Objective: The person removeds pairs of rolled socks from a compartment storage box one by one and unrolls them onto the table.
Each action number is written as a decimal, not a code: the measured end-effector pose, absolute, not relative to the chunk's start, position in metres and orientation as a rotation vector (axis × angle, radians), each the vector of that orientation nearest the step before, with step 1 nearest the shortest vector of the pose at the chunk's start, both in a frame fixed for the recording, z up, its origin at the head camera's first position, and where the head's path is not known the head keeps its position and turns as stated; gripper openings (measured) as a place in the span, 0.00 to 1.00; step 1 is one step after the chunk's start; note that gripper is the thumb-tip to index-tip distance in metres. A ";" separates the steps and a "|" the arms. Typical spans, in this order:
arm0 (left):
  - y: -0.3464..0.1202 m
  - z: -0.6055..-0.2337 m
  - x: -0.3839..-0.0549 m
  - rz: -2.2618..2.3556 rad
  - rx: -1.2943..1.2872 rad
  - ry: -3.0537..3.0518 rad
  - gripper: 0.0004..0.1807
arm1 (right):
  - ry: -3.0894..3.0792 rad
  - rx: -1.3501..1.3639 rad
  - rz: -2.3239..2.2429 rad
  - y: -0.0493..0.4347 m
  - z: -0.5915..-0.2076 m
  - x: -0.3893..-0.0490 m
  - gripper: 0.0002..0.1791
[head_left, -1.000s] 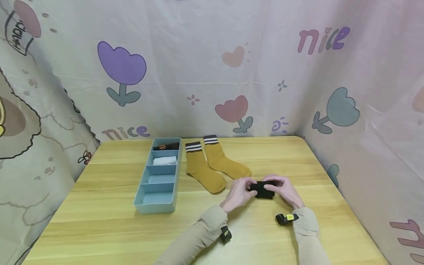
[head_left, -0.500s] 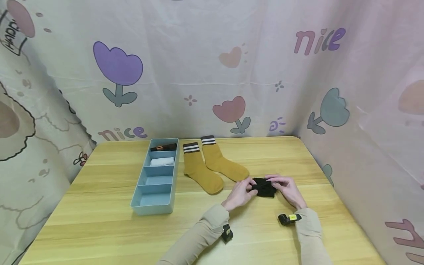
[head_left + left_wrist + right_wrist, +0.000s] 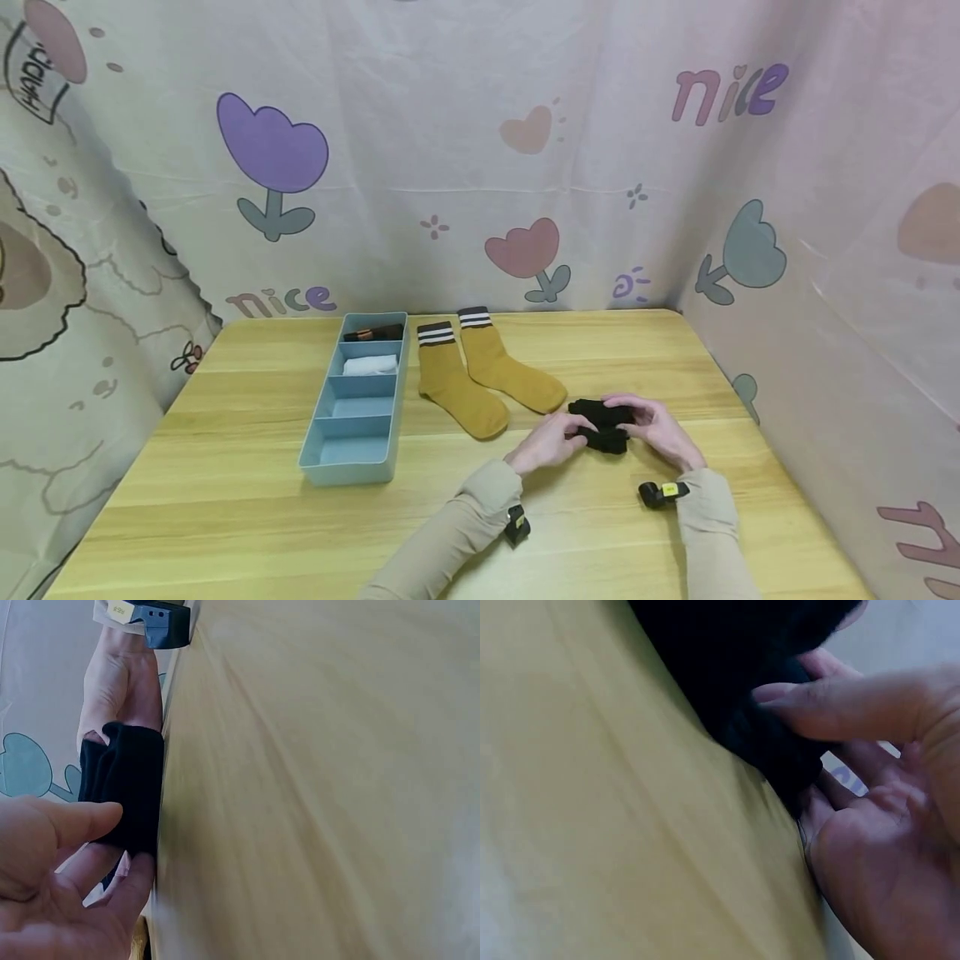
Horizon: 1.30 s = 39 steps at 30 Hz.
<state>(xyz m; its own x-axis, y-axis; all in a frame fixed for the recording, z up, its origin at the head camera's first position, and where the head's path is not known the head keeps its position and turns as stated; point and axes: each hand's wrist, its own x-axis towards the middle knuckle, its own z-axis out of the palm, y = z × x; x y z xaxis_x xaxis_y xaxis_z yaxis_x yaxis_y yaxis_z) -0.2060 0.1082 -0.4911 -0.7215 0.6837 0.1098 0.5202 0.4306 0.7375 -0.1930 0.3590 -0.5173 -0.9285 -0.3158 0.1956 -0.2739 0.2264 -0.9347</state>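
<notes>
The left hand (image 3: 547, 442) and right hand (image 3: 662, 429) pinch the folded black cloth (image 3: 600, 410) between them from either side, seemingly to hold its layers together; whether it's one piece or two, I can't quite tell from here.

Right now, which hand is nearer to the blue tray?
Left. The left hand is right of the blue tray; the right hand is farther right. Both hold the black fabric.

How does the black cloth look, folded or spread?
Folded: in the left wrist view, the black cloth shows several layers at one edge.
</notes>
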 end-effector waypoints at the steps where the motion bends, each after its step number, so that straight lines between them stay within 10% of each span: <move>1: 0.108 -0.491 -0.206 1.162 1.092 2.468 0.13 | 2.447 -0.572 -1.840 0.359 -0.517 -0.193 0.22; 39: 0.108 -0.488 -0.204 0.914 1.284 2.470 0.10 | 2.879 -0.386 -1.612 0.336 -0.491 -0.195 0.12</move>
<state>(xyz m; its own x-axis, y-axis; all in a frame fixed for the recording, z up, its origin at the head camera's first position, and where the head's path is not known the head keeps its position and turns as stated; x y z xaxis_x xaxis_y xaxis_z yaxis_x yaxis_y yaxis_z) -0.2038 0.1084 -0.4883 -0.5980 0.7960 0.0936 0.6652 0.4278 0.6119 -0.1951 0.3358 -0.4912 -0.9571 -0.1128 0.2669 -0.2865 0.5063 -0.8134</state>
